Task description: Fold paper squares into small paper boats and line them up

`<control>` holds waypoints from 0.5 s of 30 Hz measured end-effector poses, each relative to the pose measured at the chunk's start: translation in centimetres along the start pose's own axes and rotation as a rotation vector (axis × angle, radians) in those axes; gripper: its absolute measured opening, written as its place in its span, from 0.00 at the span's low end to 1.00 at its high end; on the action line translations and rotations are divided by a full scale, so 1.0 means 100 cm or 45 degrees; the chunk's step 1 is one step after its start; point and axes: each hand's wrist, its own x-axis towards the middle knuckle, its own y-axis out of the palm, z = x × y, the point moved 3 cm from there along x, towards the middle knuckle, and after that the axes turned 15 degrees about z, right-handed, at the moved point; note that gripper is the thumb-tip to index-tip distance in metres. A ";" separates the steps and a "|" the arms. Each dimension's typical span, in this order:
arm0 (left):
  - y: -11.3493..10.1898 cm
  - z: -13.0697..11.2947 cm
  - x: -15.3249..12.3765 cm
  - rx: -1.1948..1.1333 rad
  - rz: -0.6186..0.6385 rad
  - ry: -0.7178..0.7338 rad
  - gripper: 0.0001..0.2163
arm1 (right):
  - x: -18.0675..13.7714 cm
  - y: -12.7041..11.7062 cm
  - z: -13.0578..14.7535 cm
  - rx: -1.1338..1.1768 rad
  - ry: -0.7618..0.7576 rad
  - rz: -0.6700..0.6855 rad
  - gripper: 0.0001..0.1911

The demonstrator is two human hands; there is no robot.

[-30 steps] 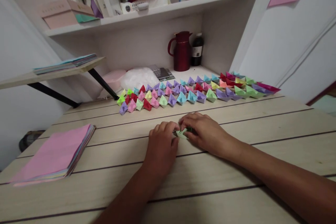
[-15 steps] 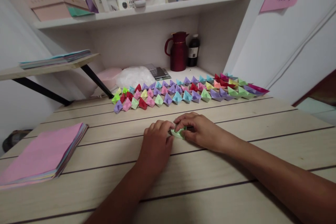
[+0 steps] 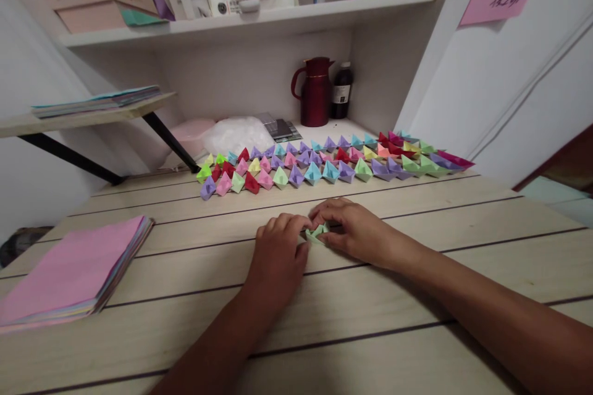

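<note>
A small light green folded paper piece (image 3: 316, 234) rests on the wooden table (image 3: 324, 333), pinched between both hands. My left hand (image 3: 278, 253) curls its fingers onto the piece's left end. My right hand (image 3: 352, 229) closes its fingertips over the right end. Most of the paper is hidden under the fingers. Beyond the hands, rows of several finished paper boats (image 3: 324, 163) in many colours line the back of the table.
A stack of coloured paper sheets (image 3: 69, 271), pink on top, lies at the left. A dark red jug (image 3: 317, 91) and a dark bottle (image 3: 341, 94) stand against the back wall. A white plastic bag (image 3: 236, 134) and a cluttered shelf (image 3: 250, 15) sit behind.
The hands stay on the green paper with small finger shifts. The view swung slightly between the earliest frame and now.
</note>
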 end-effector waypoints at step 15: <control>0.002 -0.003 -0.001 0.052 0.029 -0.002 0.11 | -0.001 0.001 0.001 0.144 -0.011 0.012 0.16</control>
